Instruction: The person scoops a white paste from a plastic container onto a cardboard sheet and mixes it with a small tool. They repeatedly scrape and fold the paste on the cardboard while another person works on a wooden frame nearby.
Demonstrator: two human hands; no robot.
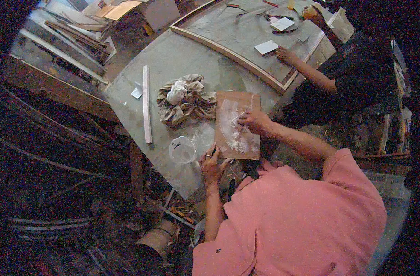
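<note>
Along the desk's [191, 60] near edge, the brown board [227, 126] seems stiff, light, slick under white paste [240, 143], best held by bare rims; left hand [211, 169] touches its corner, right hand [257, 123] the paste, each grip's closure unclear.

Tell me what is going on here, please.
The person's right hand is at white material on a brown board; its grip is unclear. The left hand is at the board's near-left corner. A crumpled cloth and clear container are left of the board. A co-worker's hand is beside a white rectangular piece.
</note>
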